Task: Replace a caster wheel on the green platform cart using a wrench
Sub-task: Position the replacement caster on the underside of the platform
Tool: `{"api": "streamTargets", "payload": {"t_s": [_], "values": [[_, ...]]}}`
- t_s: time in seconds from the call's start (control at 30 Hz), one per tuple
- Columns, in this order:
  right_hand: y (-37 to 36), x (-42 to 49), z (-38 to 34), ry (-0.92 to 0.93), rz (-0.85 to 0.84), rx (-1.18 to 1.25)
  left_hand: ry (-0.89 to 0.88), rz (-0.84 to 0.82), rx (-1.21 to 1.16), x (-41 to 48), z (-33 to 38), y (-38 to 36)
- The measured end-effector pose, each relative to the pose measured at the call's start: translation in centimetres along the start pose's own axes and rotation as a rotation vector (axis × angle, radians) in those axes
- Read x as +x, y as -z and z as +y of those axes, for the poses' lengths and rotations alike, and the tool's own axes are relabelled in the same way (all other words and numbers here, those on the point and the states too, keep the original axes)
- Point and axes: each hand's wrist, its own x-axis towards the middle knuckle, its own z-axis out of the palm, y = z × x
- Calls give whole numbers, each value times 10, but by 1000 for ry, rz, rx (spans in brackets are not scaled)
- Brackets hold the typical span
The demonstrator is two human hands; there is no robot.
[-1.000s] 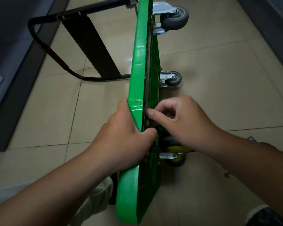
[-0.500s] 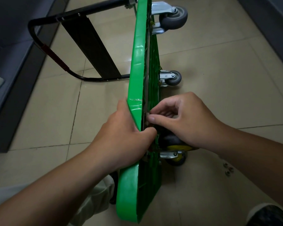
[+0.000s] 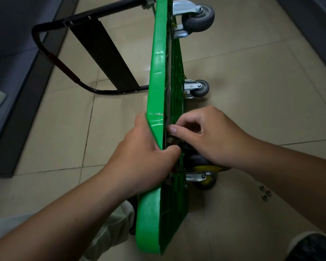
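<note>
Clasping cart (image 3: 158, 81) edge, left hand (image 3: 145, 157), yellow wheel (image 3: 207, 168) beside

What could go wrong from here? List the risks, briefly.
The green plastic platform cart stands on its edge, held up by the left hand gripping its rim; it could tip. The small metal nuts lie loose on the beige tiled floor near the dark shoe and could be kicked away.

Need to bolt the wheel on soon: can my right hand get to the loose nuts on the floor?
Probably yes. The nuts lie on open tile beside your right forearm, nothing covering them; the right hand need only leave the green cart's underside.
</note>
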Motion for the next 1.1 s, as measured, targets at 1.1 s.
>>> {"api": "streamTargets", "payload": {"t_s": [1.1], "values": [[6,0,1,-29,-44,220,-5,15,-1,2,-3,-1]]}}
